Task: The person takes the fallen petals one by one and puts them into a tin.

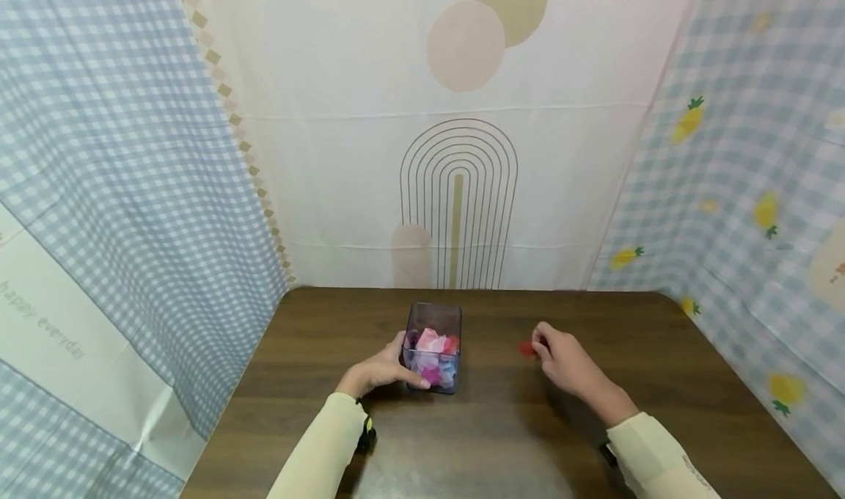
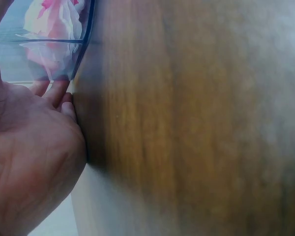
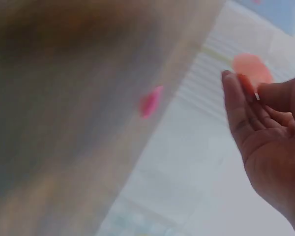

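Note:
A see-through, dark-tinted plastic box [image 1: 432, 312] stands on the table, part filled with pink, red, magenta and pale blue petals [image 1: 432, 345]. My left hand [image 1: 379, 370] grips it from the left, thumb across the near side and fingers along the far left. In the left wrist view, pale pink petals [image 2: 54, 22] show through the box wall. To the right of the box, my right hand [image 1: 568, 363] pinches a red petal [image 1: 527, 348] between thumb and fingertips. The right wrist view shows this thin petal [image 3: 252, 68] sticking out past the fingers.
Another petal, bright pink [image 3: 151, 102], appears on the table in the right wrist view. The brown wooden table [image 1: 462, 440] ends at a white patterned cloth [image 1: 330, 191] behind, with checked cloth [image 1: 739, 213] hanging along both sides.

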Available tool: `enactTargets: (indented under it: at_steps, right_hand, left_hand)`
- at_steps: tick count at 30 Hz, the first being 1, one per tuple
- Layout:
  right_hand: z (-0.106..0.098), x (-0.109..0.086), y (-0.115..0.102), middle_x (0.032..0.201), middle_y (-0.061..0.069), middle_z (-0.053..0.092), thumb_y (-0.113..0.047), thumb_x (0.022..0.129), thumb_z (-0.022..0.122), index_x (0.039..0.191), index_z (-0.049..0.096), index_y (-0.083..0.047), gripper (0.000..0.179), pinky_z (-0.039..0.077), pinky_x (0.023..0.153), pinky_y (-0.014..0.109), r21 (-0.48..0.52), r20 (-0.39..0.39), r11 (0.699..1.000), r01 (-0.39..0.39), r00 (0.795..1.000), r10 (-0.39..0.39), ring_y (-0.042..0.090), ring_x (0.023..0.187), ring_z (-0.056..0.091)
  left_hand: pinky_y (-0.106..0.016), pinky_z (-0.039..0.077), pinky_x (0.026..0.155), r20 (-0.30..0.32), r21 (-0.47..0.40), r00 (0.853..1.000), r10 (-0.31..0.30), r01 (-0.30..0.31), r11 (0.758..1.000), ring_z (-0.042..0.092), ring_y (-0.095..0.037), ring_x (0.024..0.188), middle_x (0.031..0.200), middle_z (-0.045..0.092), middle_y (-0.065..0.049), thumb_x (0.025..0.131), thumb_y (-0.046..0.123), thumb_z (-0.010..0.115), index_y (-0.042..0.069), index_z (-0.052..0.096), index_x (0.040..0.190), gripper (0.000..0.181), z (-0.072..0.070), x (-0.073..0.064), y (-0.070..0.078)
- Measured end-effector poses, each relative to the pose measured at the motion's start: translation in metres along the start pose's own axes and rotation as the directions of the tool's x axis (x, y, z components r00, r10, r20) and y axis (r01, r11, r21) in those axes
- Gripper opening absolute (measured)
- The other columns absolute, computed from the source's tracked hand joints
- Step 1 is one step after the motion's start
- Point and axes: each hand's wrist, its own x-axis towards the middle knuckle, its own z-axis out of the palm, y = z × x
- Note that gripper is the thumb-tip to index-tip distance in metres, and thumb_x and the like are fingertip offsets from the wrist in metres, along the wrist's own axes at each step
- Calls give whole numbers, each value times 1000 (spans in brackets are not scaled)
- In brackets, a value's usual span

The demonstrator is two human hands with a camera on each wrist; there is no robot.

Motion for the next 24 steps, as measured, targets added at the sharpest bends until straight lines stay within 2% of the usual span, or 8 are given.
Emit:
enactTargets:
  at_steps: [7, 13, 20, 24]
  right_hand:
    - [-2, 16, -38, 84, 4, 70, -11, 109, 59, 99, 56, -10, 10, 50, 60, 25, 164, -83, 980, 116, 991, -104, 4, 69, 59]
    - [-1, 22, -62, 89, 2, 70, -15, 110, 60, 105, 62, -6, 10, 58, 66, 25, 272, -96, 956, 110, 992, -86, 3, 76, 67]
    - [2, 25, -69, 88, 3, 71, -9, 108, 62, 104, 64, -8, 5, 59, 66, 25, 295, -115, 950, 107, 990, -76, 8, 75, 69]
    - [4, 27, -70, 87, 3, 71, -11, 108, 62, 104, 65, -9, 5, 58, 64, 25, 288, -137, 950, 118, 987, -81, 6, 73, 67]
  left_hand:
    - [-64, 26, 129, -6, 13, 1000, -1, 1, 1000, 37, -37, 152, 163, 41, -17, 74, 28, 99, 16, 26, 164, 117, 0, 1, 1]
    - [-64, 27, 129, -11, 7, 1000, 6, -5, 1000, 36, -37, 152, 164, 39, -19, 74, 28, 99, 16, 24, 165, 118, 1, 0, 2]
    - [-60, 31, 128, 1, 0, 1000, 11, -11, 1000, 41, -35, 149, 160, 44, -18, 75, 27, 99, 15, 27, 163, 114, 1, 2, 2]
    - [-60, 31, 128, -4, -2, 1000, 7, -7, 1000, 41, -35, 149, 160, 44, -19, 75, 26, 99, 14, 28, 163, 113, 1, 2, 1]
